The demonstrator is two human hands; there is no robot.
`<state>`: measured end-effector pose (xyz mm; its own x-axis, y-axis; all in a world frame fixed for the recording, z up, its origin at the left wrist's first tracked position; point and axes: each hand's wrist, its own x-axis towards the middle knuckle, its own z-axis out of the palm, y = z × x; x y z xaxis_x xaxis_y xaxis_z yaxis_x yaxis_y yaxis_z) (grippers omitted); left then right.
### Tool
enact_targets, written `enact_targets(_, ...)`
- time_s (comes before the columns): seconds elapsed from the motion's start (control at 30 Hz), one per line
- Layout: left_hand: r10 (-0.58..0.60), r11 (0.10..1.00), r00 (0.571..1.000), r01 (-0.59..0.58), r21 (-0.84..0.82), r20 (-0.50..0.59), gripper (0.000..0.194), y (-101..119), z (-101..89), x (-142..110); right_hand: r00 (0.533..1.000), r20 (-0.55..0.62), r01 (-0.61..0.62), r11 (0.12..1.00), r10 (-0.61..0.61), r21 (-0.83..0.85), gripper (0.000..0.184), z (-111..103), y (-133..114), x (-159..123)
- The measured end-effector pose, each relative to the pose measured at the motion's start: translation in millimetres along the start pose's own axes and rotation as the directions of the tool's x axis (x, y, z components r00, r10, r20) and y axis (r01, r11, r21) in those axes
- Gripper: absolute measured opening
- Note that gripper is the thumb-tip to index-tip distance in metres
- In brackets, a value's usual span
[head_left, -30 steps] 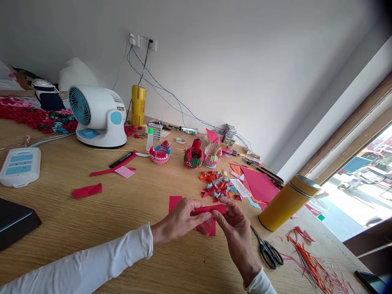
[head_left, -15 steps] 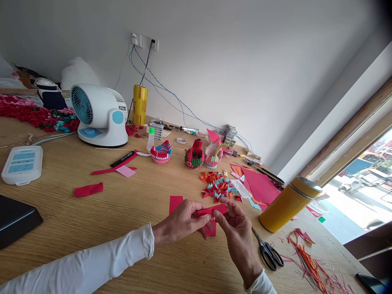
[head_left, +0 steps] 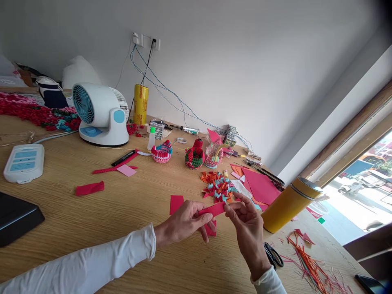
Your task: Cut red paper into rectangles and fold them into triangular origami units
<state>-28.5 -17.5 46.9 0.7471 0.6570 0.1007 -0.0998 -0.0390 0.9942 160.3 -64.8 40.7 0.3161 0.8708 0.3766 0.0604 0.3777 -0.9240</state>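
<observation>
My left hand and my right hand hold a folded red paper strip between them, a little above the wooden table. The left fingers pinch its left end, the right thumb and fingers pinch its right end. Under the hands lie more red paper pieces. Just beyond the hands sits a pile of small folded paper triangles in orange, red and teal.
A yellow flask lies tilted right of my right hand, with black scissors beside my right wrist. Paper scraps, red sheets, origami models, a white fan, a white remote-like box and a phone are around.
My right hand has risen and slid to the strip's right end, its fingers now more upright; it now hides part of the scissors. The left hand has kept its grip.
</observation>
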Motion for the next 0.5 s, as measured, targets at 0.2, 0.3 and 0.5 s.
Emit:
enact_targets(0.2, 0.045, 0.999, 0.998, -0.046, -0.019, -0.041, 0.042, -2, 2.0, 0, 0.994, 0.087, -0.066, 0.996, 0.07, -0.053, 0.028, 10, 0, -5)
enact_targets(0.3, 0.04, 0.999, 0.999, -0.04, 0.024, -0.034, 0.042, -4, 1.7, 0, 0.959, 0.237, -0.134, 0.987, 0.152, -0.089, 0.029, 20, 0, -10)
enact_targets(0.5, 0.002, 0.996, 0.993, 0.009, 0.093, -0.114, 0.038, -13, -14.9, -2, 0.997, 0.004, -0.071, 0.981, 0.072, -0.182, 0.033, 3, 3, -1)
